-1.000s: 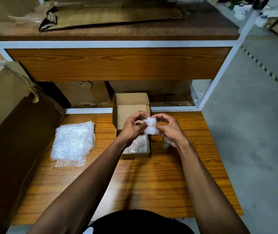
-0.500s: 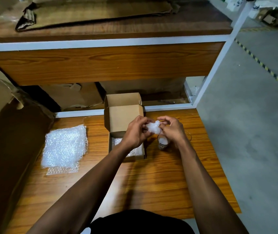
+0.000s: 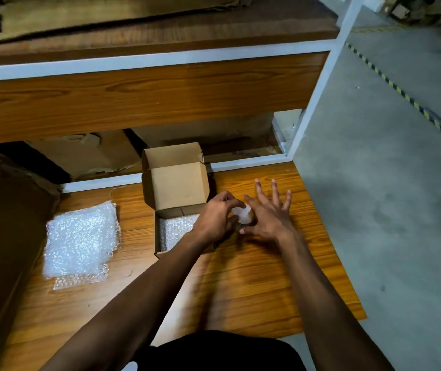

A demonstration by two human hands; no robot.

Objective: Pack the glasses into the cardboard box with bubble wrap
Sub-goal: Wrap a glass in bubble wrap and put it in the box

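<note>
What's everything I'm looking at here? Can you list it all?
Box: one, brown cardboard, open, back of table, bubble wrap lining it.
Wrap stack: one, clear, left of box.
Wad: one, white bubble wrap, in a glass right of box.
Table: one, orange wood.
Shelf: one, wood, white frame, above.
Floor: grey, right.
Left hand: pinches wad.
Right hand: fingers spread, beside glass.

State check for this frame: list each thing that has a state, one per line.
cardboard box: lid open, bubble wrap lining inside
glass: on the table beside the box, bubble wrap wad stuffed in
left hand: fingers curled at the wad
right hand: fingers spread
bubble wrap sheets: stacked flat, untouched
</note>
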